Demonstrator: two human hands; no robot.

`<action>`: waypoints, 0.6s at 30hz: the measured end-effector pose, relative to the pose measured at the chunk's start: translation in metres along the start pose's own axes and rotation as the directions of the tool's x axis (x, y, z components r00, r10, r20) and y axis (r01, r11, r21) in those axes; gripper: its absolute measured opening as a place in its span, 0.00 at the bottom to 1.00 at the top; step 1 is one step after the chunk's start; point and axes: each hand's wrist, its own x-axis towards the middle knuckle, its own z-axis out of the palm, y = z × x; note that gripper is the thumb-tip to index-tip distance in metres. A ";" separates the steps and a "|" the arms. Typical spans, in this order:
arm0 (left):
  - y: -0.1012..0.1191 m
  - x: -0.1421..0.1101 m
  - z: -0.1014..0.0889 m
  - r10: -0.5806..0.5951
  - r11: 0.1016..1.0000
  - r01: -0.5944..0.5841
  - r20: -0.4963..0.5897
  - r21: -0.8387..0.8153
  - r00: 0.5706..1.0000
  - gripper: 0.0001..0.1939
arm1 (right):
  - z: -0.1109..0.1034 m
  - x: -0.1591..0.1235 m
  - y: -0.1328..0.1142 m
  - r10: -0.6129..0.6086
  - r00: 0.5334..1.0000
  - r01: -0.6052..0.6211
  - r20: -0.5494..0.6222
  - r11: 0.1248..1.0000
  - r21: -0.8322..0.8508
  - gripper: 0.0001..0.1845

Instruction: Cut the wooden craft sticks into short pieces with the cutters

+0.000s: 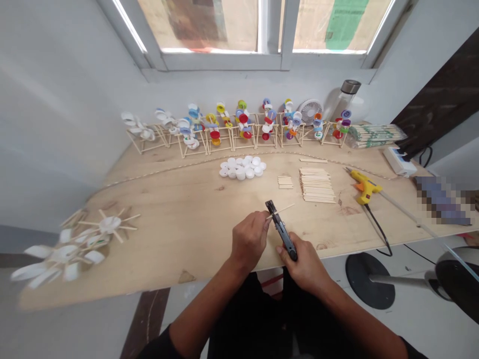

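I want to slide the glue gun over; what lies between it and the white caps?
Head view: short sticks, then a larger pile of longer sticks, with loose wood behind that.

The left hand (250, 239) pinches a thin wooden stick (285, 209) that crosses the head of a dark cutting tool (282, 230), whose handle the right hand (305, 262) grips. Beyond the two hands, on the wooden desk (179, 214), sit a cluster of white caps (241, 168), a small group of short sticks (285, 182) and, to its right, a larger stack of longer sticks (316, 185). A yellow glue gun (364, 187) lies well to the right of the right hand. Well left of the left hand lie white-paddled wheels (62, 255). Farthest from the hands, stick frames (224, 139) with colorful caps (244, 118) stand in a row.
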 end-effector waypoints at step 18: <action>-0.003 -0.011 -0.006 0.244 0.956 -0.224 -0.086 0.190 0.966 0.10 | -0.008 -0.017 -0.007 0.055 0.993 -0.088 0.109 0.940 0.330 0.07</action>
